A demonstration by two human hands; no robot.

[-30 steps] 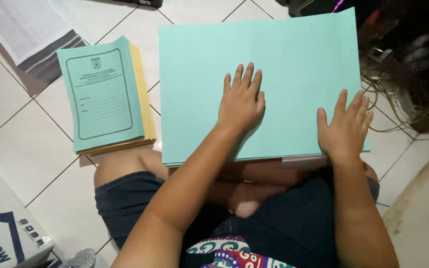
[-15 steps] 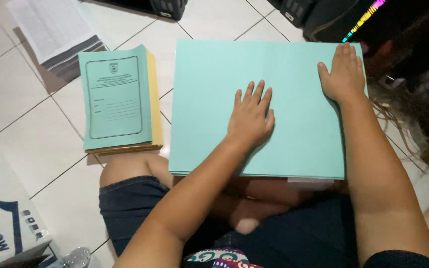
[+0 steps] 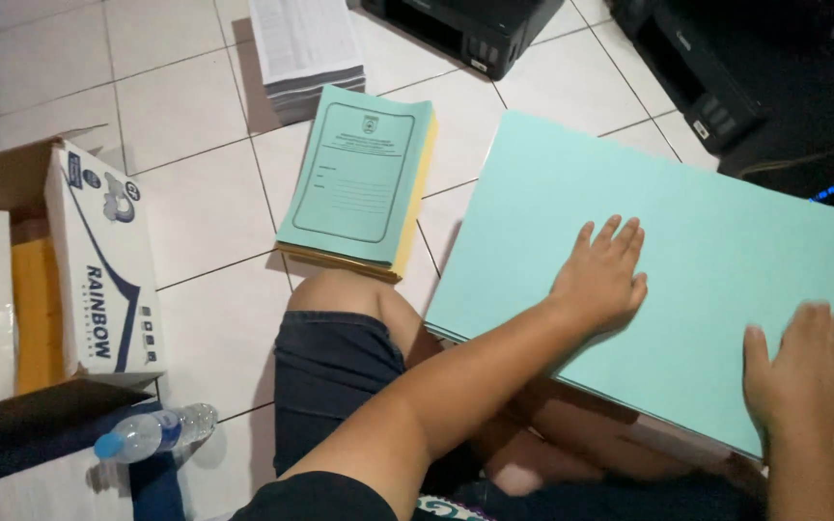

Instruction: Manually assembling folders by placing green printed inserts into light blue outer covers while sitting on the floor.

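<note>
A: Left hand point(image 3: 602, 280) lies flat, fingers spread, palm down on the middle of the big pale green sheet point(image 3: 716, 222). Nothing gripped, only pressed.

B: And the right hand point(image 3: 798, 381)?

A: Also flat and unclenched, on the sheet's near right edge. It is blurred, so I cannot tell how firmly it bears down.

B: Where does the sheet sit?

A: Across the person's lap, over the crossed legs, its far corners hanging out above the tiled floor point(image 3: 195, 222). Not a firm bed.

B: Risk, then?

A: My judgement: uneven pressure over the knees could crease or buckle it, and a slip of either palm could skew the sheet or slide it off the lap.

B: Anything close?

A: A stack of green-covered booklets point(image 3: 359, 178) at the left knee, touching or nearly so; a shifting leg could nudge it askew. Further out, an open cardboard box point(image 3: 98, 260) and a plastic bottle point(image 3: 156, 431) on the floor.
</note>
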